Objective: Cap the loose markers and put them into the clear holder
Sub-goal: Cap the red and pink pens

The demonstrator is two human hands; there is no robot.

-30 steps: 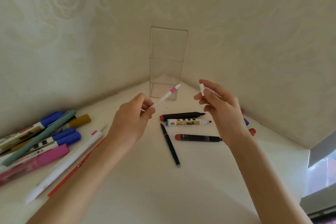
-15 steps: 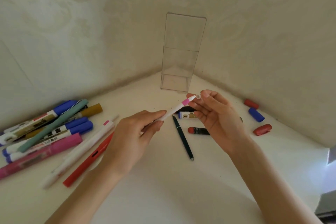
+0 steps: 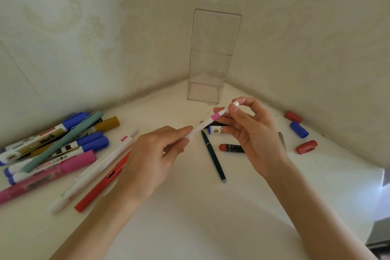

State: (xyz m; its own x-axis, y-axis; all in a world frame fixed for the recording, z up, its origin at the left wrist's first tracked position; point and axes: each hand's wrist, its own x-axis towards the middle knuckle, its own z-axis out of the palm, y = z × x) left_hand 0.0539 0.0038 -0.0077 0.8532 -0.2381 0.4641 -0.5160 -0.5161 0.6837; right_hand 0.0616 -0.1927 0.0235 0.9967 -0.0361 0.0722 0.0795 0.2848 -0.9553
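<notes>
**White cap held at the tip of the pink-banded marker**

From my seat I see both hands raised over the worktop (image 3: 190,224), just in front of the clear holder (image 3: 213,34). The holder stands upright in the corner where the two walls meet, and I see nothing inside it.

The left hand (image 3: 152,154) holds the white marker (image 3: 202,125) by its lower barrel, fingers curled round it and thumb laid along the top. The marker slants up and to the right, its pink band near the tip.

The right hand (image 3: 253,133) pinches a small white cap (image 3: 235,104) between thumb and forefinger, just beside the marker's tip. The thumb covers the joint, so I cannot tell whether the cap touches the tip. The other right fingers are loosely bent under the marker's end.

On the worktop below the right hand lie a blue-ended marker (image 3: 215,130) and a black marker (image 3: 231,148) with a red end, both partly hidden. A dark green pen (image 3: 213,156) lies between the two hands.

By the right wall, three loose caps lie apart from each other: a red cap (image 3: 293,116), a blue cap (image 3: 299,129) and a second red cap (image 3: 306,146).

To the left is a pile: blue-capped markers (image 3: 92,143), a teal pen (image 3: 63,139), a mustard-capped marker (image 3: 107,124), a pink marker (image 3: 48,172), a white pen (image 3: 90,173) and a red pen (image 3: 101,183).
</notes>
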